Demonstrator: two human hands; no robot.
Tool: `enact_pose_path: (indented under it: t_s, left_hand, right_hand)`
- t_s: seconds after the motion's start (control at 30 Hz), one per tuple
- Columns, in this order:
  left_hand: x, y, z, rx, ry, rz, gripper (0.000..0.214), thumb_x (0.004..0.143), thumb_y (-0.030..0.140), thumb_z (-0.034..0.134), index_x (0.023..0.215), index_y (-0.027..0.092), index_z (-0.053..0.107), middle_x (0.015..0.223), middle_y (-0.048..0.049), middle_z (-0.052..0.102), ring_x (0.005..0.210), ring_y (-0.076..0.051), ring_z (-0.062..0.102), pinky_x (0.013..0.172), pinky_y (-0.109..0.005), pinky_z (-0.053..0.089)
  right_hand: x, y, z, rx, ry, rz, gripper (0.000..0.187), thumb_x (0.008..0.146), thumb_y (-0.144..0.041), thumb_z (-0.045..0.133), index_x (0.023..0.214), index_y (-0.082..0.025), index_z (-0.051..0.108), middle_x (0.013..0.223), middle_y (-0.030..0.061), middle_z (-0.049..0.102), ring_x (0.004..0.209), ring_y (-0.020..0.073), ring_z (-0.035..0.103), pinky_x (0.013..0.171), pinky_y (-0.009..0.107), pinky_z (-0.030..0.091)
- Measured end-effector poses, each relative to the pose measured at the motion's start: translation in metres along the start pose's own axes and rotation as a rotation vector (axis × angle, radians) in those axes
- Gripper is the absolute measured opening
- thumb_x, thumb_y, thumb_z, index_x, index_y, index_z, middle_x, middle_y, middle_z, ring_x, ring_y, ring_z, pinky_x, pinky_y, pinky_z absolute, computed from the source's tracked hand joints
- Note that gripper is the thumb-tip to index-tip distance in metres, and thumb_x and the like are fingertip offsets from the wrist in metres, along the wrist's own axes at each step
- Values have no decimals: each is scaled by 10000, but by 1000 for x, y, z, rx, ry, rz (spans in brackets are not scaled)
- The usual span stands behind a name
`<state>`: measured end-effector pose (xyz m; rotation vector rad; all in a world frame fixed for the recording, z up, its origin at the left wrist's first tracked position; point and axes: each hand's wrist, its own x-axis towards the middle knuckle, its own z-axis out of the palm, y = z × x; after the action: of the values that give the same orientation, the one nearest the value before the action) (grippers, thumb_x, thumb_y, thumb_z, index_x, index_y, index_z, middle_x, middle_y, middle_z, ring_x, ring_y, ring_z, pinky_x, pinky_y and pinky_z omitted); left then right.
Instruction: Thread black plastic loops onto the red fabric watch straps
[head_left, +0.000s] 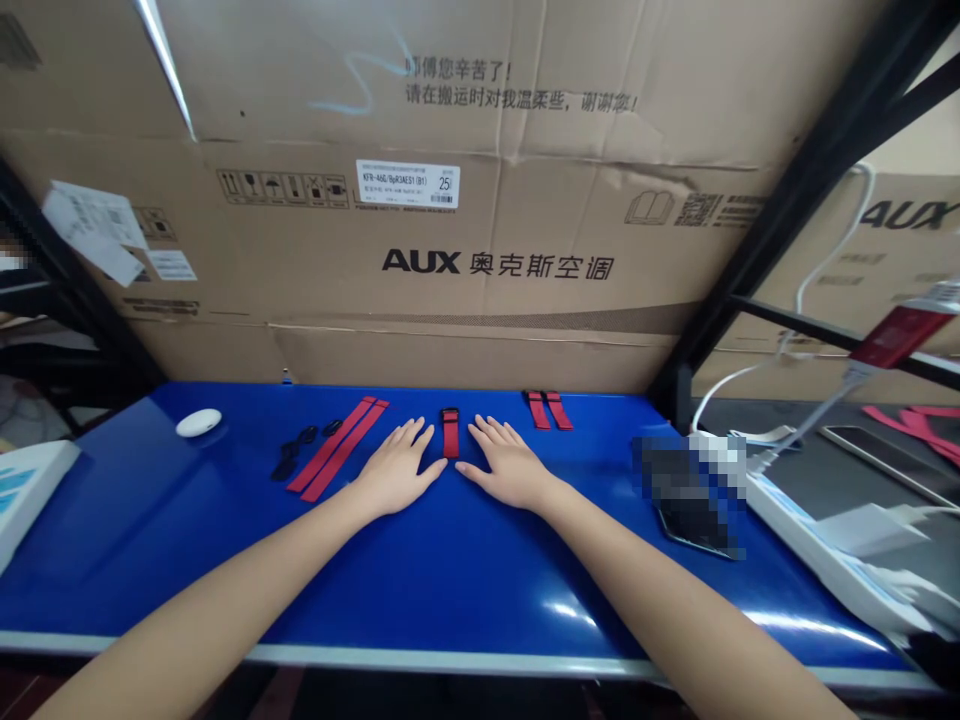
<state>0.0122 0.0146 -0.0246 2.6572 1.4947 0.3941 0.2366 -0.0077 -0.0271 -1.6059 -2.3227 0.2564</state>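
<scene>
My left hand [396, 468] lies flat on the blue tabletop [420, 580], fingers spread and holding nothing. Opposite it, my right hand [507, 462] also rests palm down with its fingers apart. Between the two sits a short red strap with a black buckle [450, 434], touched by neither hand as far as I can see. Left of my left hand lie two long red strips [341, 450], side by side and slanted. Several small black buckles [295, 452] are gathered beside them. Two more short red straps with black buckles [548, 410] lie beyond my right hand.
A large cardboard panel [420, 350] stands along the table's back edge. A white oval object [199, 423] is at left. A dark phone-like object [694, 520], partly blurred out, lies at right, near a white power strip [810, 550] with cables. Black metal posts [679, 400] frame the table.
</scene>
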Motion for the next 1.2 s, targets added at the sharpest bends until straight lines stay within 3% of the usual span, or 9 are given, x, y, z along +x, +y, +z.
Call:
enact_pose_path:
  t_s: [0.4, 0.53, 0.63, 0.73, 0.8, 0.9, 1.03, 1.2]
  left_hand:
    - [0, 0, 1, 15, -11, -13, 705, 909, 608, 346, 1441, 149, 405, 1538, -156, 307, 1432, -319, 235, 1152, -472, 216]
    - [-5, 6, 2, 121, 121, -256, 701, 874, 631, 396, 1382, 158, 489, 1552, -182, 256, 1426, -424, 165, 1120, -579, 184]
    - [-8, 9, 0, 157, 113, -402, 758, 860, 664, 377, 1404, 142, 459, 1541, -214, 258, 1395, -477, 203, 1084, -607, 216]
    - [-10, 10, -4, 169, 70, -418, 777, 866, 668, 346, 1421, 131, 429, 1529, -236, 270, 1368, -480, 265, 1053, -593, 271]
    - [-10, 9, -6, 192, 69, -408, 768, 870, 660, 341, 1411, 124, 437, 1519, -250, 280, 1336, -473, 325, 1029, -585, 301]
    - [-10, 6, -8, 232, 86, -402, 753, 872, 656, 336, 1395, 126, 449, 1518, -249, 279, 1301, -464, 374, 1015, -581, 313]
    - [-11, 1, -10, 264, 83, -417, 748, 879, 647, 322, 1385, 112, 451, 1472, -259, 351, 1293, -462, 382, 1005, -568, 329]
    - [-11, -2, -12, 265, 40, -408, 759, 886, 642, 292, 1391, 97, 447, 1427, -267, 406, 1282, -452, 393, 993, -551, 346]
  right_hand:
    - [0, 1, 1, 4, 3, -8, 846, 871, -717, 294, 1494, -146, 293, 1577, 116, 198, 1467, 283, 129, 1186, 452, 103]
    - [-1, -3, -3, 15, 23, -12, 814, 882, -658, 371, 1504, -143, 263, 1569, 132, 222, 1455, 305, 172, 1176, 490, 136]
    - [-4, -9, -8, 43, 50, -147, 702, 913, -538, 427, 1512, -224, 240, 1571, 93, 233, 1440, 291, 230, 1159, 500, 196]
    - [-6, -16, -9, 64, 22, -327, 578, 942, -465, 412, 1483, -285, 314, 1547, 48, 309, 1424, 252, 281, 1165, 477, 208]
    - [-5, -18, -7, 60, 8, -348, 549, 941, -481, 408, 1452, -283, 382, 1513, 50, 375, 1407, 250, 319, 1171, 476, 201]
    - [-3, -11, -6, 43, 23, -253, 550, 944, -502, 385, 1414, -226, 455, 1487, 82, 413, 1391, 257, 351, 1169, 456, 228]
    - [1, 15, -14, 25, 20, -24, 598, 949, -526, 344, 1405, -160, 469, 1499, 103, 385, 1403, 261, 331, 1163, 420, 264]
    - [5, 47, -24, -15, 3, 158, 596, 955, -498, 329, 1418, -141, 445, 1517, 102, 345, 1422, 246, 292, 1181, 426, 202]
